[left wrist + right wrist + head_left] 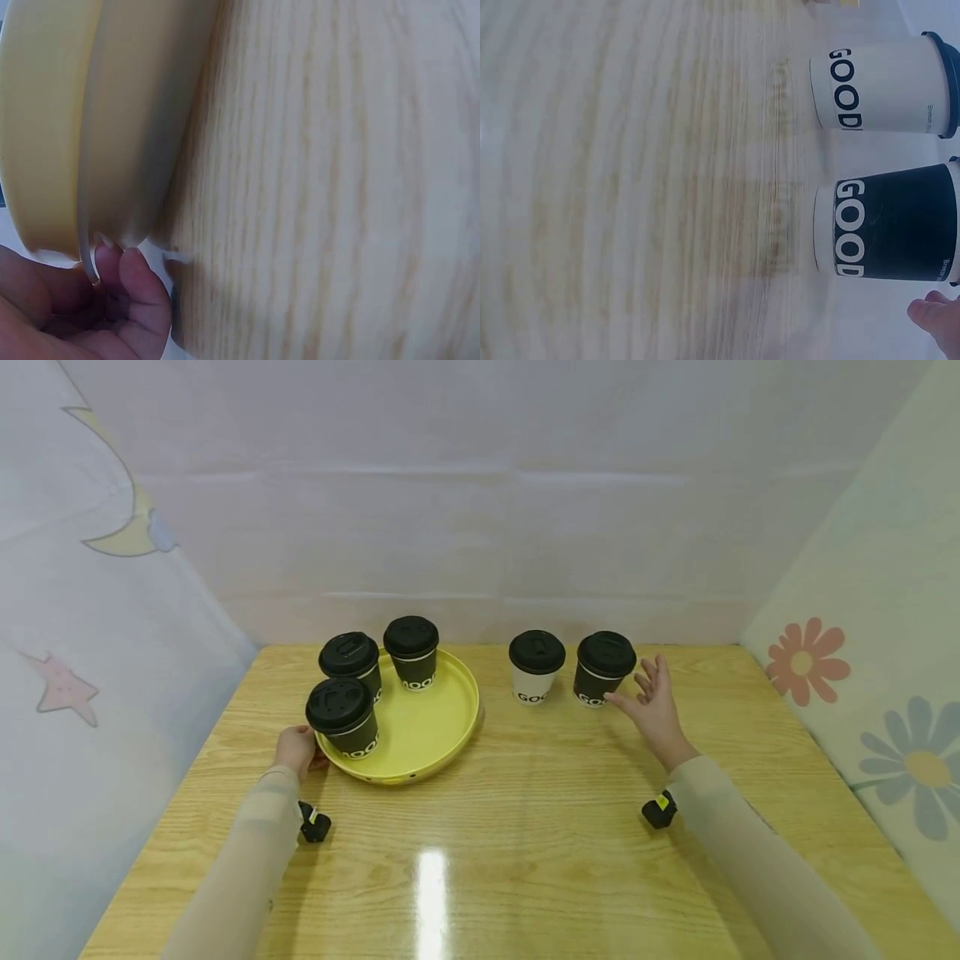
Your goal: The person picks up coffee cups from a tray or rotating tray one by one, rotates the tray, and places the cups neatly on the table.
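My left hand [296, 749] pinches the left rim of a round yellow tray [420, 731] with thumb and curled fingers, seen closely in the left wrist view. Three black-lidded paper coffee cups stand upright in the tray: a front cup [342, 718], one behind it [351, 657] and one at the back [412, 653]. Just right of a dark coffee cup [600, 670] on the table is my right hand [654, 714], fingers spread; its thumb is near that cup's side, contact unclear. Beside that cup stands a white coffee cup [535, 668] with a black lid.
Everything stands on a wood-grain table [510, 843]. A pale cloth wall [480, 527] rises right behind the cups, with printed side cloths to left and right. Small black devices, such as the right one [660, 810], sit at both wrists.
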`<act>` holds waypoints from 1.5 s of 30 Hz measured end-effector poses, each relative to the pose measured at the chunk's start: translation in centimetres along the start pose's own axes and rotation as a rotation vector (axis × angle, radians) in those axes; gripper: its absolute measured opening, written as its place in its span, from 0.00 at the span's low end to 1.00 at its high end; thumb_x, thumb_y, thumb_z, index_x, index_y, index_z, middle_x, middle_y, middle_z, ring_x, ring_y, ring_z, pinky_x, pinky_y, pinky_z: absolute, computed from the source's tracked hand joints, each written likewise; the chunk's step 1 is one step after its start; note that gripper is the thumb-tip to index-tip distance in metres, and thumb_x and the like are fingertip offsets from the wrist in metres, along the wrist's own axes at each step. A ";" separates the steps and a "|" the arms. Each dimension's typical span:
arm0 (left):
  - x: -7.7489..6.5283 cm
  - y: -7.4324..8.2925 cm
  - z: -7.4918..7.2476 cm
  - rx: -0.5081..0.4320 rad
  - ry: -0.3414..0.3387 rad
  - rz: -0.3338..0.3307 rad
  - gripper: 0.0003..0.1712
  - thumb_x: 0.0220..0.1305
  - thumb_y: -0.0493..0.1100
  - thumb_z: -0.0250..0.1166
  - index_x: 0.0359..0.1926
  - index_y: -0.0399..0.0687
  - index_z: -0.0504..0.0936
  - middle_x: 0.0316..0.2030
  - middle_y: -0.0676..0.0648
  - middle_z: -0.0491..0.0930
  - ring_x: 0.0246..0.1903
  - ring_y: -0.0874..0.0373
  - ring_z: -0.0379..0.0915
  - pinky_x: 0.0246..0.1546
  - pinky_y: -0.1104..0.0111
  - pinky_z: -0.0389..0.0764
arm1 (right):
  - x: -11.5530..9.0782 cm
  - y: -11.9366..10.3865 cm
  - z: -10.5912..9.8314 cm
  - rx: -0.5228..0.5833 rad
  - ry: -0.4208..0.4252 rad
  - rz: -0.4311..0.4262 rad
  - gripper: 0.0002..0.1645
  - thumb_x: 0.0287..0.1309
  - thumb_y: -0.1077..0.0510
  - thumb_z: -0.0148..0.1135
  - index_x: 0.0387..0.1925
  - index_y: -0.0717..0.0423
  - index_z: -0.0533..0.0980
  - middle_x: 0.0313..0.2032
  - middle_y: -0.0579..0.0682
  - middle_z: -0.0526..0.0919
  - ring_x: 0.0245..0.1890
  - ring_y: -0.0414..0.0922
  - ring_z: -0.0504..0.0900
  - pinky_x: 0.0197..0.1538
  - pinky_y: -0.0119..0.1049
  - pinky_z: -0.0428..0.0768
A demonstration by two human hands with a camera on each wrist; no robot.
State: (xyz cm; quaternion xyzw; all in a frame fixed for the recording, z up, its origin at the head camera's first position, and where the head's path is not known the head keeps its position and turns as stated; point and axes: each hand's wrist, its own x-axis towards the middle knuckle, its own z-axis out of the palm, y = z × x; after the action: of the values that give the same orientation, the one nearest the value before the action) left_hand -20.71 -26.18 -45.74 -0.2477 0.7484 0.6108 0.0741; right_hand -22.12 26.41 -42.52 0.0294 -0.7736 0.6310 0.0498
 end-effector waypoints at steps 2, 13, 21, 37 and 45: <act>0.0 0.1 0.0 -0.001 0.001 0.001 0.26 0.77 0.40 0.38 0.64 0.22 0.61 0.23 0.50 0.70 0.19 0.65 0.70 0.22 0.74 0.78 | -0.3 0.1 0.0 -0.003 -0.002 -0.013 0.66 0.61 0.60 0.66 0.74 0.44 0.23 0.76 0.54 0.33 0.74 0.56 0.40 0.72 0.53 0.42; -0.1 0.4 0.1 0.004 0.000 -0.008 0.27 0.77 0.40 0.36 0.67 0.23 0.58 0.27 0.49 0.71 0.20 0.65 0.70 0.23 0.73 0.79 | -1.8 -0.6 0.5 0.046 -0.005 -0.059 0.64 0.61 0.66 0.64 0.75 0.44 0.25 0.76 0.55 0.35 0.74 0.58 0.40 0.72 0.55 0.41; -0.3 0.6 0.2 0.021 0.007 -0.012 0.27 0.77 0.40 0.36 0.69 0.24 0.56 0.29 0.47 0.71 0.20 0.65 0.70 0.24 0.73 0.79 | -2.8 -1.0 0.8 0.052 -0.012 -0.092 0.62 0.62 0.68 0.62 0.76 0.47 0.27 0.75 0.57 0.39 0.73 0.59 0.44 0.72 0.55 0.43; -0.2 0.2 0.1 0.031 0.014 -0.014 0.27 0.77 0.40 0.37 0.68 0.24 0.57 0.25 0.49 0.71 0.19 0.65 0.70 0.23 0.74 0.79 | -3.7 -2.0 3.0 0.052 -0.070 -0.150 0.57 0.60 0.75 0.59 0.75 0.59 0.31 0.73 0.62 0.46 0.71 0.62 0.48 0.70 0.59 0.47; -0.5 0.4 0.0 0.024 -0.002 -0.011 0.27 0.77 0.40 0.37 0.67 0.22 0.57 0.24 0.49 0.70 0.19 0.65 0.69 0.23 0.74 0.79 | -3.7 -2.3 4.2 0.044 -0.092 -0.147 0.54 0.62 0.73 0.59 0.76 0.60 0.36 0.73 0.61 0.47 0.71 0.60 0.50 0.70 0.58 0.47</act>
State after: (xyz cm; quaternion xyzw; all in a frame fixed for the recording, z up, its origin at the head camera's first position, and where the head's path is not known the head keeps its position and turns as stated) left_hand -20.47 -25.97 -45.24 -0.2504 0.7543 0.6014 0.0814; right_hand -18.35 21.78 -41.51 0.1165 -0.7567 0.6405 0.0597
